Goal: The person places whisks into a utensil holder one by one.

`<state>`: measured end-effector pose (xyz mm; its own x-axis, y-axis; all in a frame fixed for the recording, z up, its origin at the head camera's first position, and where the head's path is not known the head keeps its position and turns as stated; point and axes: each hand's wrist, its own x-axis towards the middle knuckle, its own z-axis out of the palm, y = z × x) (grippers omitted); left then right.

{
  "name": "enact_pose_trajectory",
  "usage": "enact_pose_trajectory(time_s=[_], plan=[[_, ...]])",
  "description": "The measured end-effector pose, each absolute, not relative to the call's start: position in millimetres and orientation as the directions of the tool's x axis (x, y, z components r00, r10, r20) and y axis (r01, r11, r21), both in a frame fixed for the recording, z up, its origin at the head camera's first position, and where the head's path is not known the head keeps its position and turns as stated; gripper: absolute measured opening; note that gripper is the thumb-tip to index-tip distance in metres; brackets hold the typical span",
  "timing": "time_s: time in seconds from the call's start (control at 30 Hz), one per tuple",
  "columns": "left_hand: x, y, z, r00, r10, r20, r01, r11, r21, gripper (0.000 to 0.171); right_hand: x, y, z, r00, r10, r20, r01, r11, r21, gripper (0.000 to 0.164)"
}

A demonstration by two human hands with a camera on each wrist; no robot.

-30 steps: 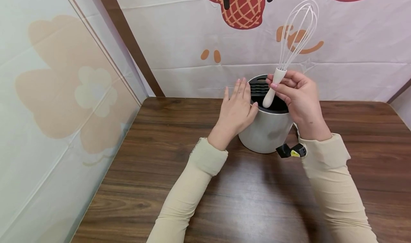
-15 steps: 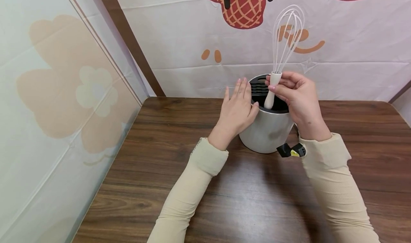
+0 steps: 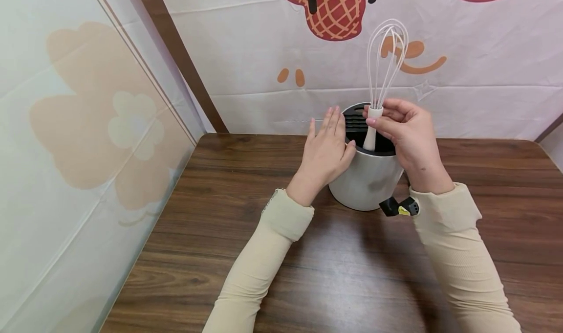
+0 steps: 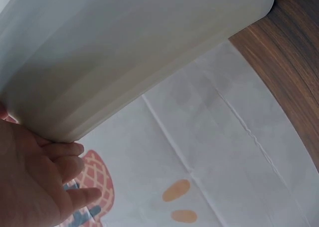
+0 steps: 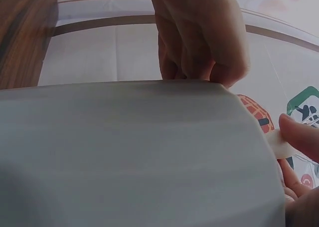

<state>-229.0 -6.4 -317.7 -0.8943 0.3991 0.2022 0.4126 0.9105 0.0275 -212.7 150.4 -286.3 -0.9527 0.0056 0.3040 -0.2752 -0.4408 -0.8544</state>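
A white whisk (image 3: 375, 113) stands almost upright, wires up, with the lower end of its handle inside the mouth of a round, light grey utensil holder (image 3: 367, 181). My right hand (image 3: 413, 132) pinches the top of the handle between thumb and fingers, as the right wrist view also shows at the whisk handle (image 5: 280, 144). My left hand (image 3: 325, 152) rests against the holder's left rim, fingers extended. In the left wrist view the fingers touch the wall of the holder (image 4: 124, 52). A black slotted insert (image 3: 355, 122) covers the back left of the opening. The handle's tip is hidden inside.
The holder stands on a dark brown wooden table (image 3: 211, 235), near its back edge. Behind the table hangs a printed white cloth (image 3: 246, 49), and another cloth hangs at the left. A small black device (image 3: 399, 207) is at the right wrist.
My right hand's whisk has come down and tilted from leaning right to nearly upright, its handle lower in the holder. The left hand keeps its place on the rim.
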Motion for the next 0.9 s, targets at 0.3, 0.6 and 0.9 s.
enact_pose_trajectory(time_s=[0.3, 0.6, 0.9], plan=[[-228.8, -5.3, -317.5, -0.895, 0.399, 0.201, 0.414, 0.909, 0.039, 0.063, -213.0, 150.4, -285.6, -0.952, 0.045, 0.303, -0.292, -0.431, -0.854, 0.025], [-228.5, -5.5, -316.1, -0.899, 0.393, 0.192, 0.405, 0.914, 0.030, 0.063, -213.8, 149.3, -284.4, -0.957, 0.036, 0.287, -0.274, -0.423, -0.864, 0.024], [-228.7, -5.6, -317.7, -0.899, 0.389, 0.199, 0.400, 0.916, 0.017, 0.063, -213.5, 149.2, -283.9, -0.961, 0.031, 0.273, -0.260, -0.424, -0.868, 0.025]])
